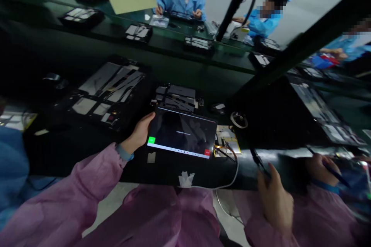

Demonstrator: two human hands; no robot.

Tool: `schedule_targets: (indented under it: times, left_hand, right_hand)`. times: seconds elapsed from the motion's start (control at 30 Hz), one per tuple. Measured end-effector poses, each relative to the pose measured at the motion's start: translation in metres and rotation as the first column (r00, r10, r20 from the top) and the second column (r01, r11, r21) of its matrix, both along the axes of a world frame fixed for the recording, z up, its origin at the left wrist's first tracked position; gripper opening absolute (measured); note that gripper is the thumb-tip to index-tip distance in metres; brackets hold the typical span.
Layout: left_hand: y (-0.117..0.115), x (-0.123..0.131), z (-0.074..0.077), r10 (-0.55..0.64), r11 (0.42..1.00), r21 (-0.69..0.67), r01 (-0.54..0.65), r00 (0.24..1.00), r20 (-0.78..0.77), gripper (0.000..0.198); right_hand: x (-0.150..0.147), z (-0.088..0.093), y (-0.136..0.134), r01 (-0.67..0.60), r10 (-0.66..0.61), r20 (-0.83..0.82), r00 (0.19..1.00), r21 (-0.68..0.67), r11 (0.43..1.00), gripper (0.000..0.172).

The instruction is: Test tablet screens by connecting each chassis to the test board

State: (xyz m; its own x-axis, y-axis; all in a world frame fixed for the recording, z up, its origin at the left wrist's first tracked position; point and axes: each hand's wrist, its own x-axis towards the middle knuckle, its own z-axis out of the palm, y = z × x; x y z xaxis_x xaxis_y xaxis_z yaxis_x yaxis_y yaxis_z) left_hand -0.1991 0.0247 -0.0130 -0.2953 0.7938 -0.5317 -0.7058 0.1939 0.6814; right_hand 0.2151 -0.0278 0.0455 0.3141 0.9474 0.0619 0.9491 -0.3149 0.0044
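The tablet screen (pixel 182 127), lit, with a green block and a red block in its near corners, is at the dark surface (pixel 166 171); whether it is lifted clear cannot be told. The left hand (pixel 142 133) has its fingers grasping the screen's left edge. To the screen's right and nearer the wearer, the right hand (pixel 275 197) has its fingers closed around a dark slim tool (pixel 259 161), somewhat blurred. Just right of the screen is a yellow-edged component (pixel 228 137); a pale cable (pixel 236 173) curves near its right corner. Behind the screen lies a dark device with grey panels (pixel 178 94); left of it, a larger stack of such devices (pixel 111 87). Just in front of the screen is a small tan piece (pixel 151 157).
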Motion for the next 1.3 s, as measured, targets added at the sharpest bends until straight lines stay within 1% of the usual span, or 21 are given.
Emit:
schedule_targets:
  times: [0.03, 0.07, 0.1, 0.13, 0.17, 0.2, 0.23, 0.27, 0.3, 0.33, 0.37, 0.4, 0.43, 0.5, 0.63, 0.7, 0.77, 0.83, 1.0, 1.17, 1.3]
  left_hand:
    - [0.000, 0.000, 0.000, 0.004, 1.000, 0.003, -0.004, 1.000, 0.009, 0.030]
    - [0.000, 0.000, -0.001, 0.007, 1.000, 0.006, -0.007, 1.000, 0.016, 0.030]
    - [0.001, -0.001, -0.001, 0.009, 1.000, 0.009, -0.010, 1.000, 0.023, 0.030]
    - [0.001, -0.001, -0.002, 0.012, 1.000, 0.016, -0.012, 1.000, 0.024, 0.030]
    - [0.001, -0.001, -0.003, 0.013, 1.000, 0.023, -0.013, 1.000, 0.023, 0.030]
    - [0.001, -0.001, -0.003, 0.014, 0.999, 0.029, -0.015, 1.000, 0.020, 0.029]
    - [0.001, -0.001, -0.004, 0.015, 0.999, 0.036, -0.016, 1.000, 0.017, 0.029]
    - [0.001, 0.000, -0.005, 0.013, 0.999, 0.042, -0.014, 1.000, 0.014, 0.029]
    - [0.000, 0.000, -0.005, 0.010, 0.999, 0.048, -0.011, 1.000, 0.012, 0.030]
    - [0.000, 0.000, -0.006, 0.009, 0.999, 0.053, -0.009, 1.000, 0.011, 0.032]
    - [0.000, 0.000, -0.006, 0.010, 0.998, 0.056, -0.011, 1.000, 0.011, 0.035]
    - [0.000, 0.000, -0.006, 0.015, 0.998, 0.059, -0.015, 1.000, 0.008, 0.037]
    - [0.000, 0.000, -0.006, 0.022, 0.998, 0.061, -0.022, 1.000, 0.004, 0.039]
    - [0.000, 0.000, -0.006, 0.034, 0.998, 0.061, -0.034, 0.999, 0.005, 0.040]
    - [-0.001, 0.001, -0.002, -0.002, 0.998, 0.063, -0.001, 0.998, 0.061, 0.040]
    - [-0.001, 0.001, 0.000, -0.012, 0.998, 0.067, 0.007, 0.997, 0.079, 0.038]
    - [-0.002, 0.001, 0.002, 0.000, 0.998, 0.064, -0.004, 0.998, 0.070, 0.034]
    - [-0.003, 0.001, 0.002, 0.000, 0.998, 0.064, -0.004, 0.998, 0.060, 0.031]
    - [-0.005, 0.000, 0.000, 0.010, 0.998, 0.059, -0.013, 0.999, 0.044, 0.026]
    - [-0.006, -0.001, 0.001, 0.000, 0.998, 0.067, -0.001, 1.000, 0.021, 0.024]
    - [-0.006, 0.000, 0.004, 0.017, 0.998, 0.055, -0.017, 1.000, 0.009, 0.023]
  right_hand:
    - [-0.002, 0.004, -0.010, 0.066, -0.065, 0.070, 0.995, -0.004, 0.998, 0.057]
    - [-0.010, 0.007, -0.018, 0.071, -0.073, 0.107, 0.992, 0.026, 0.997, 0.059]
    - [-0.022, 0.008, -0.024, 0.018, -0.029, 0.114, 0.993, 0.097, 0.995, 0.058]
    - [-0.041, 0.007, -0.029, -0.088, 0.069, 0.101, 0.993, 0.196, 0.977, 0.052]
    - [-0.064, 0.004, -0.032, -0.228, 0.215, 0.076, 0.974, 0.308, 0.924, 0.045]
    - [-0.091, 0.000, -0.034, -0.373, 0.386, 0.052, 0.921, 0.398, 0.838, 0.038]
    - [-0.121, -0.006, -0.034, -0.512, 0.564, 0.018, 0.825, 0.446, 0.734, 0.033]
    - [-0.152, -0.012, -0.033, -0.619, 0.709, -0.033, 0.704, 0.461, 0.636, 0.032]
    - [-0.181, -0.019, -0.031, -0.709, 0.811, -0.071, 0.581, 0.445, 0.547, 0.034]
    - [-0.208, -0.025, -0.027, -0.779, 0.873, -0.097, 0.478, 0.412, 0.472, 0.038]
    - [-0.231, -0.031, -0.023, -0.814, 0.901, -0.117, 0.417, 0.393, 0.428, 0.041]
    - [-0.249, -0.035, -0.019, -0.830, 0.914, -0.126, 0.386, 0.385, 0.404, 0.043]
    - [-0.262, -0.038, -0.016, -0.839, 0.918, -0.123, 0.376, 0.375, 0.394, 0.044]
    - [-0.271, -0.040, -0.014, -0.839, 0.916, -0.111, 0.385, 0.372, 0.397, 0.045]
    - [-0.250, -0.032, -0.029, -0.798, 0.914, -0.132, 0.384, 0.450, 0.400, 0.040]
    - [-0.237, -0.032, -0.038, -0.757, 0.897, -0.178, 0.406, 0.485, 0.439, 0.038]
    - [-0.228, -0.036, -0.044, -0.723, 0.866, -0.240, 0.438, 0.479, 0.498, 0.038]
    - [-0.224, -0.042, -0.045, -0.703, 0.842, -0.295, 0.451, 0.464, 0.539, 0.038]
    - [-0.223, -0.050, -0.043, -0.699, 0.830, -0.339, 0.442, 0.450, 0.556, 0.039]
    - [-0.220, -0.054, -0.045, -0.690, 0.809, -0.342, 0.479, 0.424, 0.587, 0.038]
    - [-0.218, -0.058, -0.045, -0.696, 0.804, -0.334, 0.492, 0.404, 0.594, 0.041]
